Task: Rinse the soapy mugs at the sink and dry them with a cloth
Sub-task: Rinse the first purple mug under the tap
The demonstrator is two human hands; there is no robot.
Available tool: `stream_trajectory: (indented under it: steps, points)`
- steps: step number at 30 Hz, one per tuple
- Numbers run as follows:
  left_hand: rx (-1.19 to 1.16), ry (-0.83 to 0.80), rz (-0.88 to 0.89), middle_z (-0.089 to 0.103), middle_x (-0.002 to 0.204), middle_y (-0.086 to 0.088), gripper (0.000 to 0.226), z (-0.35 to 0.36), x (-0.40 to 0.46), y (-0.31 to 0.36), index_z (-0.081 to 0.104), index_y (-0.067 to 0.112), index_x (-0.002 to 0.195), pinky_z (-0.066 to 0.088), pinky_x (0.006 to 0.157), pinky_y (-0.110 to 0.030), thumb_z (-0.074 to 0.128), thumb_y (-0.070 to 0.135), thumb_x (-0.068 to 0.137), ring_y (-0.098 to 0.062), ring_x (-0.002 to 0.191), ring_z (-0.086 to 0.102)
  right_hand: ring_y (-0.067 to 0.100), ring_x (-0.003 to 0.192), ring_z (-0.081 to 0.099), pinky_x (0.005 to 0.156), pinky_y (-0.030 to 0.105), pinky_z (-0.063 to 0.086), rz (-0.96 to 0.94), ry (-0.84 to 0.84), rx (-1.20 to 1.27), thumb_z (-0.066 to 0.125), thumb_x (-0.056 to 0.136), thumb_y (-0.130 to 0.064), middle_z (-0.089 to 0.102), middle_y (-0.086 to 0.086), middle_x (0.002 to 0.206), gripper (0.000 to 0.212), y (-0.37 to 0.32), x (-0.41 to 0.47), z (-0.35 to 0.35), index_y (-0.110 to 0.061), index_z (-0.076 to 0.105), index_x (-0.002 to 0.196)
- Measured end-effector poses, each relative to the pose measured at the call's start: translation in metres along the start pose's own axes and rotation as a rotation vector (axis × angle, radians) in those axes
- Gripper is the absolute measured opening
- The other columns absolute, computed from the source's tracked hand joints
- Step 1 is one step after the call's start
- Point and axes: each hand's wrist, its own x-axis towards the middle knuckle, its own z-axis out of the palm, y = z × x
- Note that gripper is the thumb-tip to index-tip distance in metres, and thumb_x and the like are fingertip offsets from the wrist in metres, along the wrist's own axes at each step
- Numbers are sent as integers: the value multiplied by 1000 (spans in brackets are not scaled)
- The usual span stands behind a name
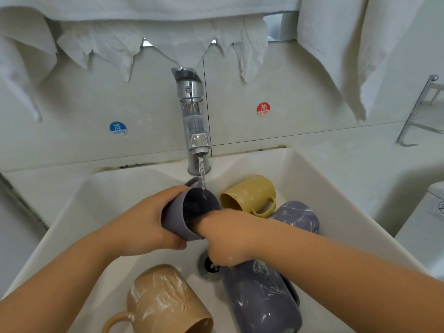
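**White tile and towels above the basin**

We're looking at a pale tiled wall, soft even light all over it. White towels hang down from the top edge, ragged points dangling. There's a blue COLD sticker low on the left of the wall, a red HOT sticker higher on the right. Dark grime shows along the seam where the tile meets the ledge. Far right, a chrome rack juts from the wall, and below it sits a white appliance, partly out of frame.
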Motion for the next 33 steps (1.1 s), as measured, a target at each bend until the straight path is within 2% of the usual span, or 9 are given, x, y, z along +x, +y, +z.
stream_trajectory:
  steps: [4, 6, 9, 14, 22, 26, 28, 30, 33]
  points:
    - [-5, 6, 1, 61, 111, 28, 86, 4, 0, -1, 51, 46, 120, 51, 78, -14, 88, -1, 57, 5, 104, 59, 19, 63, 47, 54, 26, 39, 15, -32, 191, 52, 84, -3, 50, 4, 74, 15, 0, -3, -5, -15, 49, 76]
    - [-18, -3, 6, 61, 113, 27, 88, 7, 2, -1, 51, 46, 121, 51, 79, -15, 88, 1, 56, 4, 106, 59, 22, 82, 54, 78, 31, 47, -2, 45, 37, 56, 84, -9, 59, 5, 91, 12, 4, -3, 0, -14, 59, 95]
    - [-12, 18, 29, 61, 114, 29, 91, 7, 4, -1, 51, 46, 122, 49, 79, -12, 89, -1, 55, 6, 106, 57, 22, 114, 50, 107, 35, 31, -11, 113, -258, 60, 81, -19, 60, 3, 119, 34, 11, 6, 9, -17, 63, 115]
    - [82, 148, 70, 60, 110, 31, 86, 10, 1, -2, 50, 50, 119, 48, 79, -11, 92, 10, 55, 7, 104, 57, 20, 68, 51, 56, 26, 42, 65, -4, 191, 52, 87, -7, 53, 6, 76, 5, -6, 2, -4, -8, 56, 88]
    - [165, 300, 199, 61, 98, 26, 56, 27, 4, 11, 47, 53, 100, 42, 78, -2, 79, 37, 57, 13, 97, 54, 19, 69, 34, 58, 26, 29, 171, 49, 987, 44, 78, 12, 37, 6, 78, 20, -18, 5, -10, -8, 41, 79]
    - [199, 297, 182, 60, 100, 27, 72, 24, 3, 5, 47, 55, 103, 42, 74, -3, 89, 15, 59, 12, 99, 54, 22, 70, 45, 59, 28, 41, 96, 39, 693, 44, 84, 6, 48, 10, 80, 15, -8, -1, -5, -8, 46, 80]
    - [206, 279, 160, 62, 102, 25, 77, 19, 3, 2, 48, 55, 107, 45, 75, -9, 91, 16, 56, 9, 97, 56, 27, 94, 52, 87, 36, 46, 71, 37, 446, 46, 86, 0, 56, 11, 99, 15, -2, -5, -3, -8, 51, 98]
    - [197, 258, 127, 62, 104, 24, 82, 14, 4, -1, 47, 56, 110, 47, 78, -17, 92, 16, 55, 8, 97, 57, 26, 115, 45, 113, 43, 21, 58, 61, 181, 49, 86, -6, 55, 7, 118, 33, 5, -4, 2, -15, 51, 118]
    - [133, 172, 75, 63, 106, 26, 86, 8, 4, -4, 49, 56, 114, 47, 78, -16, 92, 14, 52, 7, 102, 57, 18, 135, 32, 118, 49, -6, -22, 162, -209, 55, 82, -18, 53, -1, 134, 49, 14, 1, 6, -21, 53, 132]
